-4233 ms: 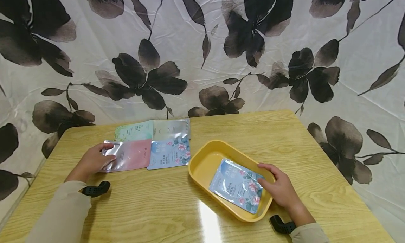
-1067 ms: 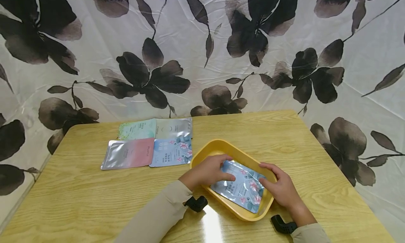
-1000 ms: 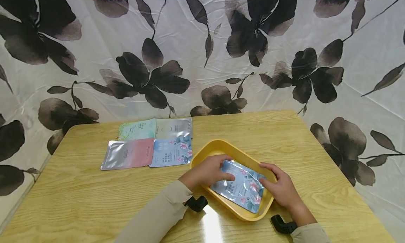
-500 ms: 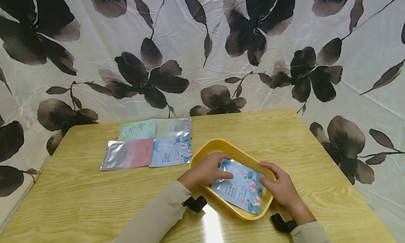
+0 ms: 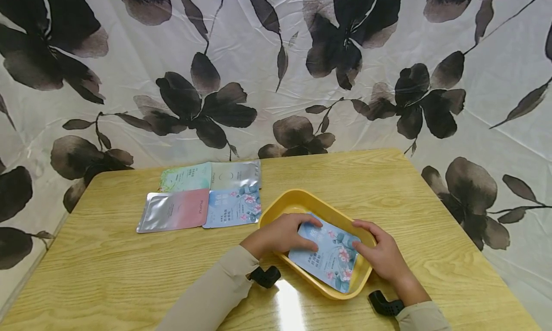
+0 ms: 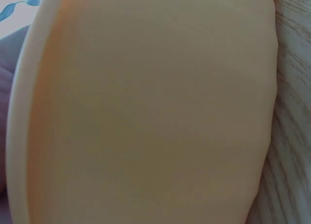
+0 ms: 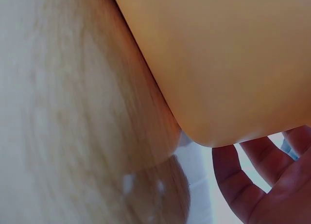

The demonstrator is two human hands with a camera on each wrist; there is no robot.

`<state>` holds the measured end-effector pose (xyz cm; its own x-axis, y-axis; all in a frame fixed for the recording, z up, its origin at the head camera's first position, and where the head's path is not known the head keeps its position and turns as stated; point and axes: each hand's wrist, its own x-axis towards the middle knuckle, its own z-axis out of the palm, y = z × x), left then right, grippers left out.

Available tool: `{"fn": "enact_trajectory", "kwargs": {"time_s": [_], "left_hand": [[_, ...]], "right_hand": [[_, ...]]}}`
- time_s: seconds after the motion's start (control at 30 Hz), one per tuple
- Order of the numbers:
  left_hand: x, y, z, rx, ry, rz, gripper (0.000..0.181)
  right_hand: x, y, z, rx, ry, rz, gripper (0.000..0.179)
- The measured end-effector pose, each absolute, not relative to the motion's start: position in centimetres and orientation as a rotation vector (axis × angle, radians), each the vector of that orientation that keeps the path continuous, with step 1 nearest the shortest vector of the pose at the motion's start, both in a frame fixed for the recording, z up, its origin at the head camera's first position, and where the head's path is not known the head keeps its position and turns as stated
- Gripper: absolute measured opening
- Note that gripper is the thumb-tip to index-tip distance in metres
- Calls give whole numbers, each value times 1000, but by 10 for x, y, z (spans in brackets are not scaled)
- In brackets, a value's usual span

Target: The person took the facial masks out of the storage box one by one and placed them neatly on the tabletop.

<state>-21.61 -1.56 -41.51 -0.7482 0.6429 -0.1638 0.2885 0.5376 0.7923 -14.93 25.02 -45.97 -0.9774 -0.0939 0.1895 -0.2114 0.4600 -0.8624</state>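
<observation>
A blue face mask packet (image 5: pixel 325 254) with pink flowers lies tilted inside the yellow plastic tray (image 5: pixel 291 197). My left hand (image 5: pixel 284 235) reaches over the tray's left side and holds the packet between thumb and fingers near its upper left edge. With my right hand (image 5: pixel 384 254) I grip the tray's right end, thumb inside the rim and fingers outside. In the left wrist view the tray's outer wall (image 6: pixel 155 107) hides most of that hand. The right wrist view has the right hand's fingers (image 7: pixel 233 180) against the tray's wall.
Left of the tray, more packets lie flat in two rows: green (image 5: pixel 185 177) and silver-cream (image 5: pixel 237 175) behind, pink-silver (image 5: pixel 174 210) and blue floral (image 5: pixel 233 206) in front. The wooden table (image 5: pixel 129 273) ends at a floral curtain (image 5: pixel 267 72).
My left hand has moved from the pink-silver packet into the tray and taken hold of the blue packet, which has tilted and lost its glare. The right hand keeps its grip on the tray.
</observation>
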Motion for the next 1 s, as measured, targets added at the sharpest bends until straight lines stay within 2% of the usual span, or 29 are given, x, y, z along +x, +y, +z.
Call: {"fn": "enact_trajectory", "kwargs": {"time_s": [0.5,1.0], "left_hand": [[-218,-29,-402,684,2220,1340,45],[-215,-73,-371,610,2209,1490,47]], "right_hand": [[-150,250,-459,289,-2576,1578,40],[-150,248,-457,293,-2563,1514,40]]}}
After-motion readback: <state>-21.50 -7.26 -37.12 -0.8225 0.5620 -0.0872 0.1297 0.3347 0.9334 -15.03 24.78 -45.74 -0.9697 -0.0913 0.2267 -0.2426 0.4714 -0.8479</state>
